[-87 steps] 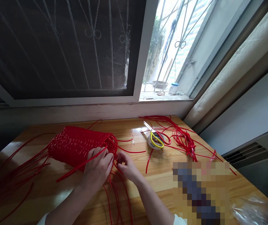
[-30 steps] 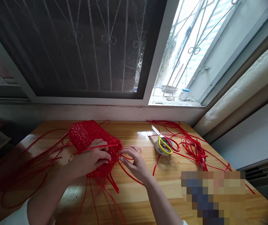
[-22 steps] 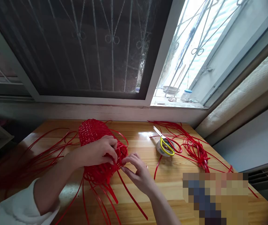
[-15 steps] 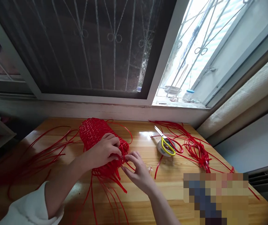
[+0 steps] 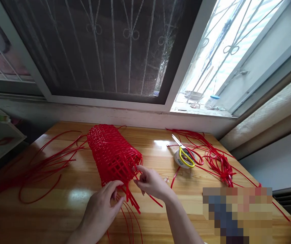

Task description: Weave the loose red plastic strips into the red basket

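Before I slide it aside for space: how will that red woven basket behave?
The basket looks light: its weave is open. Lying on its side, it may roll. Its loose strips trail across the table and would likely drag floppily.

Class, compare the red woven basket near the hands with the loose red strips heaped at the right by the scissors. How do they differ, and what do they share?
The woven basket is strips interlaced into a lattice tube lying on its side; the loose strips are a tangled, unwoven heap. The basket lies by the left hand and right hand, which are at its open end; the loose strips lie untouched beside the scissors. Both are the same glossy red and rest on the wooden table.
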A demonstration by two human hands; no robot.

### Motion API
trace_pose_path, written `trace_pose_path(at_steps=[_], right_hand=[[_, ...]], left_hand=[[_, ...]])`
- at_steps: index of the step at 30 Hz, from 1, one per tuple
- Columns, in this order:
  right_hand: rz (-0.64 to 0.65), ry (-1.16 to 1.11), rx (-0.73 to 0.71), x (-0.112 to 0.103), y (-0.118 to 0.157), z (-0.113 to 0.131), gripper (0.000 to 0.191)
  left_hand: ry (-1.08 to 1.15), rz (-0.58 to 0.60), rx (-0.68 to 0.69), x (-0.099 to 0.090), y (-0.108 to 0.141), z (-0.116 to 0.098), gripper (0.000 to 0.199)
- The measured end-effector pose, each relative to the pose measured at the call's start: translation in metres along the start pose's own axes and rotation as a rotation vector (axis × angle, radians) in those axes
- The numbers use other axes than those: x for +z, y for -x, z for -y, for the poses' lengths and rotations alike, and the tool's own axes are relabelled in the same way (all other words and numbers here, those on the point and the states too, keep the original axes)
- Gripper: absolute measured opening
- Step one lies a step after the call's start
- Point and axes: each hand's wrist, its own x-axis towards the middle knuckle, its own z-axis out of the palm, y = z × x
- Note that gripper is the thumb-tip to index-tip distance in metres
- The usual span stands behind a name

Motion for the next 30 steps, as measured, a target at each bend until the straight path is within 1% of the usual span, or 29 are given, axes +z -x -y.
trace_pose_path(at_steps=[2, 4, 5, 8, 12, 14, 18, 20, 26, 30], right_hand=[[0.116, -0.077, 0.061, -0.004, -0.005, 0.003, 0.025], [0.163, -0.138, 0.112, -0.005, -0.011, 0.003, 0.02], [0.173, -0.173, 0.137, -0.005, -0.014, 0.001, 0.018], [0.217, -0.31, 0.187, -0.001, -0.019, -0.006, 0.016], [0.236, -0.523, 0.197, 0.005, -0.022, -0.01, 0.019], [0.218, -0.588, 0.198, 0.008, -0.024, -0.009, 0.02], [0.14, -0.713, 0.196, 0.018, -0.028, -0.005, 0.024], [0.103, -0.789, 0.195, 0.024, -0.03, -0.004, 0.026], [-0.043, -1.031, 0.211, 0.047, -0.034, 0.003, 0.032], [-0.121, -1.171, 0.227, 0.058, -0.035, 0.011, 0.04]], left_hand=[[-0.103, -0.065, 0.111, 0.005, -0.006, -0.003, 0.031], [-0.151, -0.125, 0.182, 0.008, -0.013, -0.005, 0.022], [-0.159, -0.145, 0.196, 0.009, -0.016, -0.006, 0.018], [-0.154, -0.175, 0.187, 0.011, -0.021, -0.007, 0.016], [-0.137, -0.216, 0.127, 0.013, -0.023, -0.003, 0.014], [-0.124, -0.226, 0.085, 0.013, -0.025, 0.0, 0.012], [-0.076, -0.204, 0.018, 0.011, -0.029, 0.005, 0.012], [-0.075, -0.221, -0.003, 0.01, -0.031, 0.004, 0.01], [-0.066, -0.307, 0.014, 0.008, -0.03, 0.005, 0.012], [-0.049, -0.332, -0.007, 0.007, -0.029, 0.008, 0.011]])
